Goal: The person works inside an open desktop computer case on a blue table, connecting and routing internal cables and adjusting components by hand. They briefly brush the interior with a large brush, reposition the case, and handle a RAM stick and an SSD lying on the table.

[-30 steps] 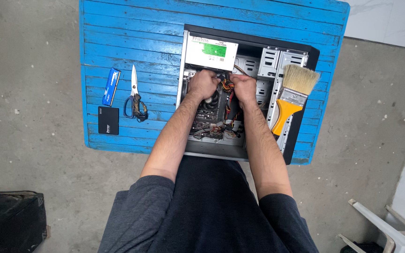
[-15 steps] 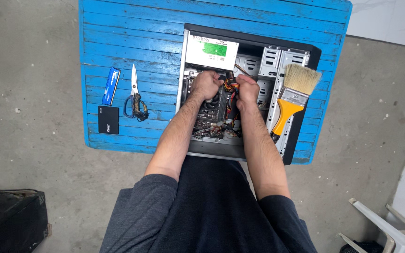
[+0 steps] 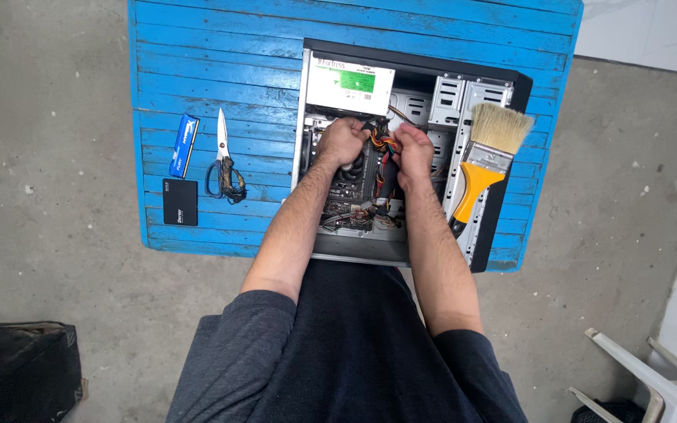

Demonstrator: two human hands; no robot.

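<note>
An open computer case [image 3: 503, 211] lies flat on a blue wooden table [image 3: 221, 86]. Both my hands reach inside it, just below the grey power supply box [image 3: 350, 82]. My left hand [image 3: 342, 141] is closed around something inside the case, by the black fan area. My right hand [image 3: 413, 153] grips a bundle of coloured power cables [image 3: 383, 142] that runs between the two hands. The motherboard [image 3: 354, 207] shows between my forearms.
A paintbrush [image 3: 483, 168] with an orange handle rests on the case's right side. Scissors [image 3: 223, 160], a blue memory stick [image 3: 183, 145] and a black drive [image 3: 179, 201] lie on the table's left. A black bag [image 3: 17, 368] and a white chair [image 3: 660, 384] stand on the concrete floor.
Both hands stay inside the case on the cables, with only small shifts of the fingers. The view has drifted slightly.
</note>
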